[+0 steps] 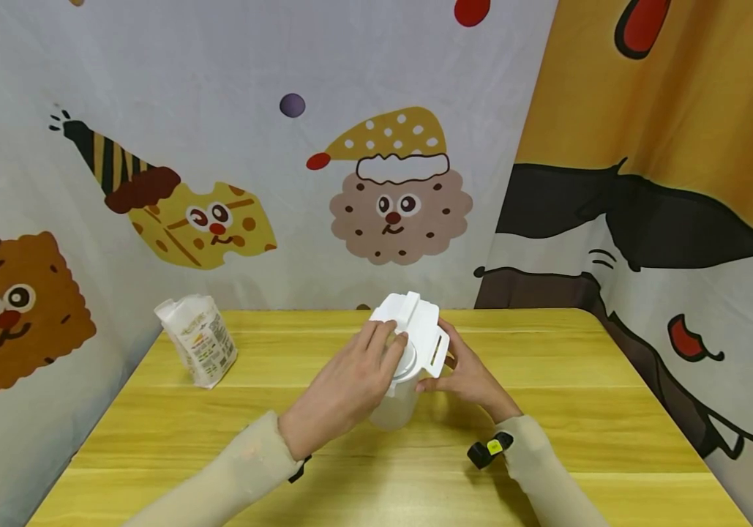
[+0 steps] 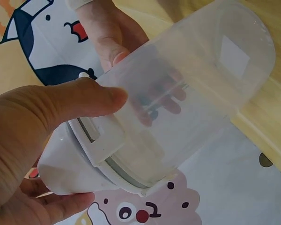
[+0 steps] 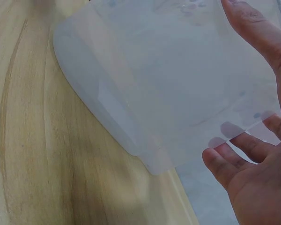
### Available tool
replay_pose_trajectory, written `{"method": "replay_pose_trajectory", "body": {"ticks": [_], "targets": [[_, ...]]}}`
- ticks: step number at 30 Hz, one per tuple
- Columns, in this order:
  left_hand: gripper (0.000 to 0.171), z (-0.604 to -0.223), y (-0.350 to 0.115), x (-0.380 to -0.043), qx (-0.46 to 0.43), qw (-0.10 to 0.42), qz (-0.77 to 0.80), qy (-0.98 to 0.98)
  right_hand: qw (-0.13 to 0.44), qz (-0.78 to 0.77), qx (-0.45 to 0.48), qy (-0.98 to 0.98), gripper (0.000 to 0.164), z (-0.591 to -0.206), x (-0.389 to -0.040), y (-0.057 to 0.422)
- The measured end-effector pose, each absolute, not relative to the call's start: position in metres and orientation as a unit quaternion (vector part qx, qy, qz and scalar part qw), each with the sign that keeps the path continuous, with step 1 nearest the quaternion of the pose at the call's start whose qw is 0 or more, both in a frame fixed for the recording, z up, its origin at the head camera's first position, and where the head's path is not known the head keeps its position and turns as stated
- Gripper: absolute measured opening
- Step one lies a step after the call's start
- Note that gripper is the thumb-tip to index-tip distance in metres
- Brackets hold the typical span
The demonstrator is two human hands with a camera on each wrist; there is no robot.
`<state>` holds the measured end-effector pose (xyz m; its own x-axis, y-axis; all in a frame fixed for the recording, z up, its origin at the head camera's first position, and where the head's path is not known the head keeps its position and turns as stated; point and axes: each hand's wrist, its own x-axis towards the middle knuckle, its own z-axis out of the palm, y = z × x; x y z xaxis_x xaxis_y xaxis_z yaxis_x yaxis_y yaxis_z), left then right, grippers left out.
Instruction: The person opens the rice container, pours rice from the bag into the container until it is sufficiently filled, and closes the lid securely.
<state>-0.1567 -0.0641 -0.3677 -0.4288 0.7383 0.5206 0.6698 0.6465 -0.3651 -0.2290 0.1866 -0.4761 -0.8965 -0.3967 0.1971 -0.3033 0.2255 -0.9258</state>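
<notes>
A translucent plastic storage canister (image 1: 394,411) with a white lid (image 1: 421,322) stands over the middle of the table, tilted in the wrist views. My left hand (image 1: 346,388) grips the lid end from the near left. Its thumb lies by a white side clasp (image 2: 105,140), with the fingers round the lid. On the opposite side, my right hand (image 1: 471,377) holds the canister's wall, thumb and fingers spread around it. Through the clear wall (image 3: 178,93) nothing shows inside, and a pale square patch (image 2: 234,56) marks the base end.
At the back left of the wooden table (image 1: 587,410) stands a white printed bag (image 1: 201,340). Behind the table hangs a cartoon-patterned curtain (image 1: 231,117). A dark strap device with a yellow mark (image 1: 491,448) sits at the right wrist.
</notes>
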Motion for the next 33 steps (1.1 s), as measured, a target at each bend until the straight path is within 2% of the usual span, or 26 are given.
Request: {"method": "replay_pose_trajectory", "body": {"ticks": [4,10,21,33], "targets": [[0.048,-0.3681,-0.0642,-0.1567,-0.413,0.338,0.075,-0.842,0.038,-0.579,-0.221,0.784,0.119,-0.4761,-0.2293,0.1858],[0.042,-0.369,-0.0631,-0.1558,-0.407,0.345,0.122,-0.837,0.035,-0.574,-0.222,0.787,0.118,-0.4774,-0.2303,0.1853],[0.052,-0.3705,-0.0607,-0.1531,-0.402,0.352,0.157,-0.831,0.018,-0.562,-0.214,0.798,0.116,-0.4818,-0.2317,0.1858],[0.053,-0.3752,-0.0586,-0.1522,-0.387,0.362,0.198,-0.825,0.008,-0.556,-0.208,0.805,0.116,-0.4832,-0.2317,0.1872]]}}
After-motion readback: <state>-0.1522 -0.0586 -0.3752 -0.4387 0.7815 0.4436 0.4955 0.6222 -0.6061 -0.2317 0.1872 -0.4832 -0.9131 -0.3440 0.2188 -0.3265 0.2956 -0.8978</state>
